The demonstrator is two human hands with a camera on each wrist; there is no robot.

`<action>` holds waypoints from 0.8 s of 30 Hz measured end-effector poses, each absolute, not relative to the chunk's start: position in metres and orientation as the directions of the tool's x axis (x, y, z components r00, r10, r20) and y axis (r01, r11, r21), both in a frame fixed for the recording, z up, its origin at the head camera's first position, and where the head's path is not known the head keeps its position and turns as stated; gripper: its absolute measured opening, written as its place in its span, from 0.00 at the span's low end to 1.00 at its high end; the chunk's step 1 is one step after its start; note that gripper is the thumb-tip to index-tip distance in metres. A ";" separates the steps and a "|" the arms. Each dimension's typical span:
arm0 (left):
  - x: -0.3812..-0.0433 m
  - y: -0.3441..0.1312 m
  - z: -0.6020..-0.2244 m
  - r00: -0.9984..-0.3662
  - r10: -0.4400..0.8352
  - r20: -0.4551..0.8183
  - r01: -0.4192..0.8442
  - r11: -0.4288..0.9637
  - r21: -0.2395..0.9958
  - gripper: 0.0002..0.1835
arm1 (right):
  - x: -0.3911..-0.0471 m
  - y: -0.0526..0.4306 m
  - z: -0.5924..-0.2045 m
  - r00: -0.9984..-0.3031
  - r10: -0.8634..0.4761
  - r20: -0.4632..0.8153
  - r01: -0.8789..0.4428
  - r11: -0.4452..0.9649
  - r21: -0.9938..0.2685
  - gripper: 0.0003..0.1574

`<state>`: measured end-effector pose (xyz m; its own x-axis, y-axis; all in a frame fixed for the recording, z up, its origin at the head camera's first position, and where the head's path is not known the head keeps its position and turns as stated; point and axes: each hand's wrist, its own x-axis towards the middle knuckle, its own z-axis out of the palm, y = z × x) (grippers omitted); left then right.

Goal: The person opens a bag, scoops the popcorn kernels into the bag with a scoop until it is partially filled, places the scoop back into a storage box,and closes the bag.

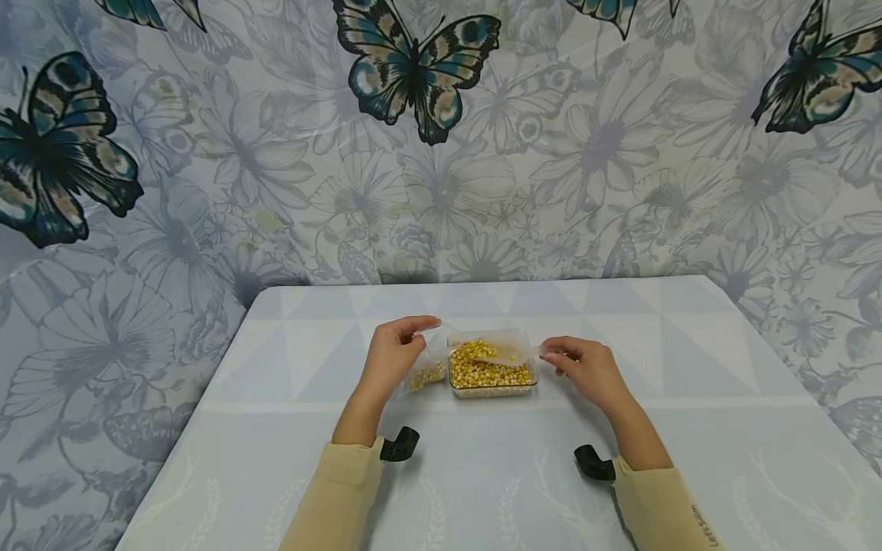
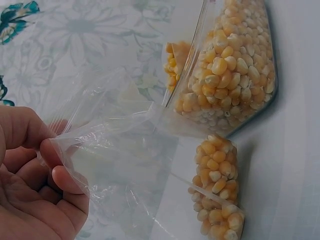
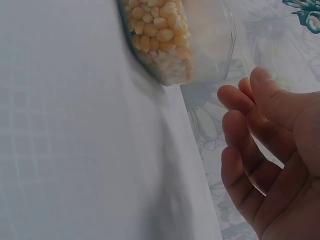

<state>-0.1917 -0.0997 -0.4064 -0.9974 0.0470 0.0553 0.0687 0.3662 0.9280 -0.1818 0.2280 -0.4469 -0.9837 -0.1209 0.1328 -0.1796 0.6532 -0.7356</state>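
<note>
A clear plastic container (image 1: 493, 391) full of yellow corn kernels (image 2: 240, 65) stands on the table. Left of it, touching or nearly so, is a clear plastic bag (image 2: 120, 160) with some kernels at its bottom (image 1: 427, 375). My left hand (image 1: 398, 348) pinches the bag's top edge and holds it up, its mouth partly spread. My right hand (image 1: 584, 366), at the container's right side, pinches the thin end of a translucent, spoon-like plastic piece (image 1: 499, 360) that reaches over the kernels. Its far end is hard to make out in the right wrist view, behind the container wall.
The table (image 1: 482, 474) has a pale geometric cloth that runs to its far edge. Behind it hangs a flower-patterned backdrop with butterflies (image 1: 416, 73). Black wrist devices stick out from both sleeves (image 1: 338, 490).
</note>
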 end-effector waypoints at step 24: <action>-0.192 -0.100 -0.406 -0.996 0.070 0.060 0.081 0.357 0.931 0.22 | -0.181 0.232 -0.437 -0.985 -0.093 0.146 -0.170 0.667 -0.726 0.20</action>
<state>-0.1916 -0.0997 -0.4058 -0.9958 0.0696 0.0600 0.0810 0.3568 0.9307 -0.1809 0.2318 -0.4368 -0.9849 -0.0930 0.1458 -0.1704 0.6666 -0.7257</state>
